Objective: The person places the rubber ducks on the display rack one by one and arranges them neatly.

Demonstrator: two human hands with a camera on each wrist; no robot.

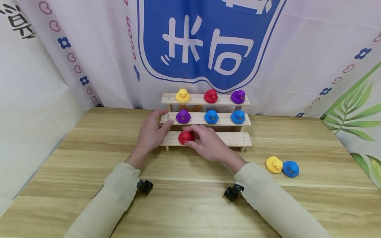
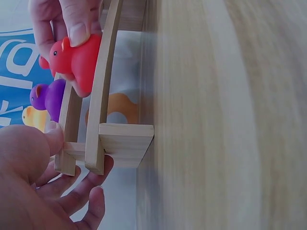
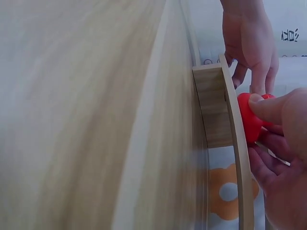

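A three-tier wooden stand (image 1: pixel 232 138) carries rubber ducks on its steps. On the lowest step, near its left end, sits a red rubber duck (image 1: pixel 184 138). My right hand (image 1: pixel 209 144) pinches this duck between thumb and fingers; in the left wrist view the red duck (image 2: pixel 85 64) touches the board. At the stand's left end, my left hand (image 1: pixel 149 132) grips the middle step, with the thumb on top and fingers around the board end. Above the red duck, the middle step bears a purple duck (image 1: pixel 183 116) and two blue ducks, one in the middle (image 1: pixel 211 117).
The top step holds a yellow duck (image 1: pixel 183 95), a red duck (image 1: pixel 210 96) and a purple duck (image 1: pixel 238 97). Right of the stand, another yellow duck (image 1: pixel 274 164) and a blue duck (image 1: pixel 290 169) lie on the wooden table (image 1: pixel 184 205). A printed curtain (image 1: pixel 113 59) hangs behind.
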